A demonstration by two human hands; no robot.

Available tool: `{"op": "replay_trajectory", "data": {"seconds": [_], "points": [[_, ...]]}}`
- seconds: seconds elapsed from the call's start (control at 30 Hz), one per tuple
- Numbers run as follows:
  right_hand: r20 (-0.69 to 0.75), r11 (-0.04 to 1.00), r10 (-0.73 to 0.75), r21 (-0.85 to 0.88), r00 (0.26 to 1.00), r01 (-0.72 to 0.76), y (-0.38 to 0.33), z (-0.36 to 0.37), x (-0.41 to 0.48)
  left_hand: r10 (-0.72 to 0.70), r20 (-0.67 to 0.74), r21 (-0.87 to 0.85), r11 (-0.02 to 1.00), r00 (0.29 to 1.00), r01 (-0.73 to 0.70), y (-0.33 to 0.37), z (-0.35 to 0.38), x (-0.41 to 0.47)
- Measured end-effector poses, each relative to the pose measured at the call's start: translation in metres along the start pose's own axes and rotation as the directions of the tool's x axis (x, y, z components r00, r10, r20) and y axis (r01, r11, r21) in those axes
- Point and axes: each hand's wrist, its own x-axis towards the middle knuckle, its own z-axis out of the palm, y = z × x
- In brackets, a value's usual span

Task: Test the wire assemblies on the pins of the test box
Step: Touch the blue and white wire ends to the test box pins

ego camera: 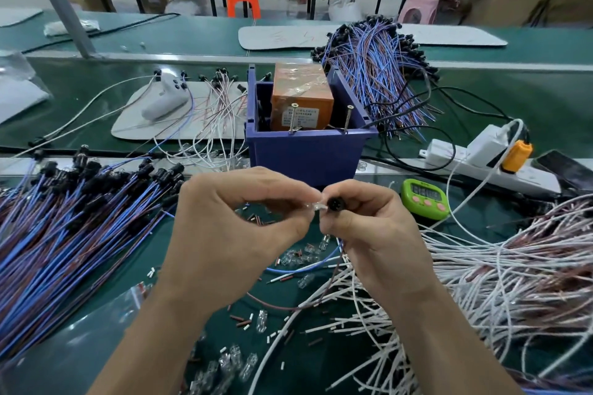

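The left hand (224, 234) pinched a small clear bulb (316, 206) at the black round wire socket (333, 204) gripped by the right hand (378, 234), on the near side of the blue plastic test box (305, 151), whose screw pins (292, 119) stood untouched, this assembly's test apparently not yet begun.

Green bench (529, 96): blue bin (305, 151), wire bundles (64, 234), power strip (481, 160), green timer (425, 199).

- 2 hands: left hand (224, 234), right hand (378, 234).
- In fingers: 1 clear bulb (317, 206), 1 black socket (333, 204).
- 1 blue bin (305, 154) w/ 1 orange test box (301, 99); 2 screw pins (293, 117) at front rim.
- 2 big piles blue/brown wires (64, 234); 1 big pile white wires (513, 282).
- 1 green timer (423, 199), 1 power strip (481, 160), 1 white controller (165, 99).
- 2 orange stools (243, 0), 1 pink stool (418, 8).
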Motion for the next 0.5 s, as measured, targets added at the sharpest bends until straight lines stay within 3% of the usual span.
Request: {"op": "replay_trajectory", "data": {"seconds": [0.17, 0.5], "points": [[0.021, 0.996, 0.034, -0.082, 0.999, -0.033, 0.0008, 0.0000, -0.0005, 0.069, -0.001, 0.133, 0.989, 0.998, -0.068, 0.0006, 0.0040, -0.0013], [0.003, 0.987, 0.040, -0.154, 0.999, -0.039, 0.0018, 0.0029, -0.0020, -0.004, 0.014, 0.152, 0.988, 1.000, 0.001, -0.0027, -0.0021, -0.0017]]}}
